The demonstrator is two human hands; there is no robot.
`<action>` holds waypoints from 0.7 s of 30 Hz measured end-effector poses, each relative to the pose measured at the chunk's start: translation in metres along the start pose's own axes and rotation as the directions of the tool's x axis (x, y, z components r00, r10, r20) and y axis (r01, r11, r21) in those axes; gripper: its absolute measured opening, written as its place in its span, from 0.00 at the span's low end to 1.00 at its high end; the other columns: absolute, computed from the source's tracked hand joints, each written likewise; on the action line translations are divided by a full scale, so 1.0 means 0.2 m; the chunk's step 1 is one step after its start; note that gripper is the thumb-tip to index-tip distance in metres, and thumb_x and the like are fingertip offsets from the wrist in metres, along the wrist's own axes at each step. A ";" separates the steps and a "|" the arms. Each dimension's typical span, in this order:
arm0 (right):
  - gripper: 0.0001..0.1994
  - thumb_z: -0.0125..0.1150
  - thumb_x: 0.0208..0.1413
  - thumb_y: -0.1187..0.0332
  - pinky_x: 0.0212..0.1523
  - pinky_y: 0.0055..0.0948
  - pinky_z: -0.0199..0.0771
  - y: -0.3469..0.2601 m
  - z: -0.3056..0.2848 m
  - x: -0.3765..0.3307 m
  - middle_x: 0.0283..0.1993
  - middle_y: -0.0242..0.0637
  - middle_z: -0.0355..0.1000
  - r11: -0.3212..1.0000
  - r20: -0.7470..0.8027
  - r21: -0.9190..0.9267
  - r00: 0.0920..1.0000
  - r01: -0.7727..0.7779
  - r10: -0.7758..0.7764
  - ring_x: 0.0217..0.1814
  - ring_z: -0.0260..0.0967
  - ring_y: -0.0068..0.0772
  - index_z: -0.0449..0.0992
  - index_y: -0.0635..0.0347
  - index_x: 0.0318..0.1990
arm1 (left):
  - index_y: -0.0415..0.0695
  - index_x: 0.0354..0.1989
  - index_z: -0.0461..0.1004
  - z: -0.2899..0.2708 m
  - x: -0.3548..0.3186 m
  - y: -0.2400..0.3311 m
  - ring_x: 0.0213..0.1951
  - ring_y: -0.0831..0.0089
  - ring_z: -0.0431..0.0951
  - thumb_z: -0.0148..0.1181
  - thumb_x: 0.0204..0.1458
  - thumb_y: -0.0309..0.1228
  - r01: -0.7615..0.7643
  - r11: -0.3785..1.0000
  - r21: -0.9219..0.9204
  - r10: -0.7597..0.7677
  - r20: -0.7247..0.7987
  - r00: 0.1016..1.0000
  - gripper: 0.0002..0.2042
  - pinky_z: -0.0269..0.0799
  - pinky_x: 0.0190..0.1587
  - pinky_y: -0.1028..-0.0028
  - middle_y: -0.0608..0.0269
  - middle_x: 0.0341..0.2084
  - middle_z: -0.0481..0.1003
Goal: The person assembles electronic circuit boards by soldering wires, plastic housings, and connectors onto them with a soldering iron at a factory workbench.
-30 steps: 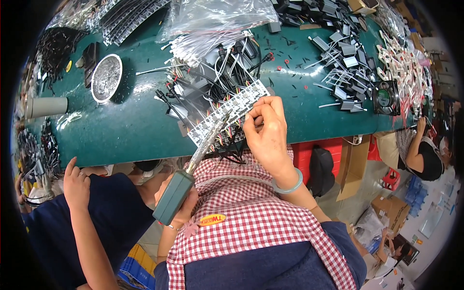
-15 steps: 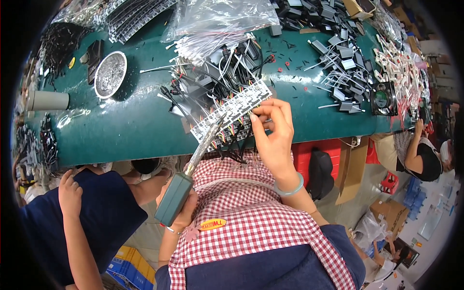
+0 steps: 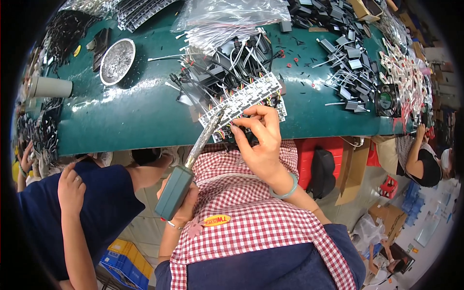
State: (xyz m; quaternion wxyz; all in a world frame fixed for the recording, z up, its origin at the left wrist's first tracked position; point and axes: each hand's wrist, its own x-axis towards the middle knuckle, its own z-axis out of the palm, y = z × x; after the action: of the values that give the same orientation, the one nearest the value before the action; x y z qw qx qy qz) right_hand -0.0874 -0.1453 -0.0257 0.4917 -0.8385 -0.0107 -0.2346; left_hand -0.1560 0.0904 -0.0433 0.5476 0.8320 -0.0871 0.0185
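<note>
My left hand (image 3: 187, 205) is closed round the green handle of a soldering iron (image 3: 175, 192). Its long, stained metal barrel slants up to a tip touching or just above a white circuit board strip (image 3: 246, 98), left of its middle. Black component pads and short coloured wires (image 3: 223, 132) line this strip, which lies tilted over more boards and black cables. My right hand (image 3: 263, 142) has thumb and index finger pinched at the strip's near edge, right of the iron tip. Thin wires run by those fingertips, but what they grip is too small to make out.
Behind the strip lie bundled white cables (image 3: 217, 41) and a clear plastic bag (image 3: 232, 14). A round dish of solder scraps (image 3: 117, 62) and a pale cup (image 3: 52, 88) stand left. Black cased parts (image 3: 350, 65) and a round-dial device (image 3: 387, 100) lie right. A co-worker's arm (image 3: 72, 203) is at left.
My right hand has moved left along the strip's near edge, closer to the iron tip. The whole view has shifted slightly; the iron stays in my left hand over the strip.
</note>
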 end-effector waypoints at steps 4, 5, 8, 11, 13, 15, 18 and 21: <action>0.09 0.64 0.40 0.80 0.38 0.30 0.64 0.00 0.04 -0.02 0.42 0.40 0.63 1.000 0.053 -0.008 0.998 -0.028 0.028 0.38 0.61 0.35 0.74 0.63 0.32 | 0.35 0.31 0.75 0.01 0.00 0.02 0.28 0.58 0.76 0.63 0.38 0.21 -0.097 0.994 0.053 0.100 -0.060 0.993 0.10 0.72 0.30 0.69 0.48 0.30 0.75; 0.09 0.64 0.40 0.80 0.38 0.30 0.64 0.00 0.04 -0.02 0.42 0.40 0.63 1.000 0.043 -0.011 0.999 -0.025 0.025 0.38 0.61 0.36 0.74 0.63 0.32 | 0.35 0.31 0.74 0.01 0.00 0.01 0.27 0.58 0.76 0.63 0.39 0.21 -0.094 0.995 0.044 0.096 -0.053 0.994 0.09 0.71 0.29 0.69 0.48 0.30 0.75; 0.08 0.63 0.41 0.80 0.39 0.31 0.64 0.02 0.03 -0.04 0.41 0.40 0.63 0.999 0.024 -0.025 0.999 -0.023 0.023 0.40 0.61 0.37 0.73 0.64 0.31 | 0.35 0.31 0.75 0.01 -0.03 -0.03 0.26 0.60 0.75 0.63 0.40 0.23 -0.101 0.994 0.028 0.101 -0.018 0.995 0.09 0.71 0.28 0.70 0.49 0.30 0.74; 0.07 0.62 0.42 0.80 0.41 0.32 0.63 0.00 0.06 -0.05 0.41 0.41 0.63 0.998 0.065 -0.021 0.996 -0.059 0.060 0.41 0.61 0.39 0.72 0.65 0.30 | 0.35 0.31 0.75 -0.02 -0.03 -0.02 0.26 0.60 0.75 0.64 0.41 0.25 -0.094 0.995 0.022 0.094 -0.015 0.995 0.09 0.70 0.27 0.70 0.49 0.30 0.74; 0.06 0.61 0.42 0.80 0.43 0.33 0.63 -0.02 0.08 -0.05 0.41 0.42 0.63 0.995 0.100 -0.005 0.990 -0.104 0.104 0.42 0.61 0.40 0.71 0.65 0.30 | 0.36 0.31 0.75 -0.03 -0.07 -0.06 0.26 0.60 0.75 0.64 0.42 0.26 -0.089 0.995 0.037 0.089 -0.016 0.996 0.09 0.70 0.27 0.70 0.49 0.30 0.74; 0.06 0.60 0.44 0.80 0.44 0.34 0.62 -0.03 0.08 -0.05 0.40 0.43 0.62 0.994 0.116 -0.005 0.987 -0.108 0.108 0.43 0.61 0.41 0.70 0.66 0.30 | 0.36 0.31 0.75 -0.05 -0.09 -0.05 0.26 0.60 0.75 0.64 0.43 0.28 -0.086 0.995 0.060 0.086 -0.010 0.996 0.09 0.70 0.27 0.70 0.50 0.31 0.74; 0.06 0.59 0.45 0.80 0.46 0.35 0.61 0.02 0.02 -0.07 0.41 0.44 0.62 0.987 0.047 -0.097 0.990 -0.130 0.135 0.44 0.60 0.42 0.69 0.66 0.32 | 0.37 0.31 0.75 0.01 -0.02 -0.10 0.26 0.60 0.75 0.64 0.44 0.30 -0.137 0.990 0.032 0.134 0.084 0.987 0.10 0.70 0.27 0.70 0.50 0.31 0.74; 0.07 0.58 0.46 0.80 0.47 0.36 0.60 0.00 0.06 -0.08 0.42 0.45 0.60 0.988 0.088 -0.076 0.986 -0.132 0.138 0.46 0.59 0.43 0.68 0.66 0.33 | 0.38 0.31 0.75 -0.03 -0.06 -0.10 0.26 0.60 0.75 0.64 0.45 0.32 -0.130 0.989 0.068 0.125 0.075 0.989 0.10 0.70 0.27 0.70 0.51 0.31 0.74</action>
State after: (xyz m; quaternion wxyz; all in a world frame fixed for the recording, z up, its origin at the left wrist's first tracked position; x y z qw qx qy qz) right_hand -0.0977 -0.1319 -0.0365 0.4757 -0.8640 0.0316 -0.1617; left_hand -0.1638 0.1041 -0.0602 0.5114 0.8441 -0.1587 0.0274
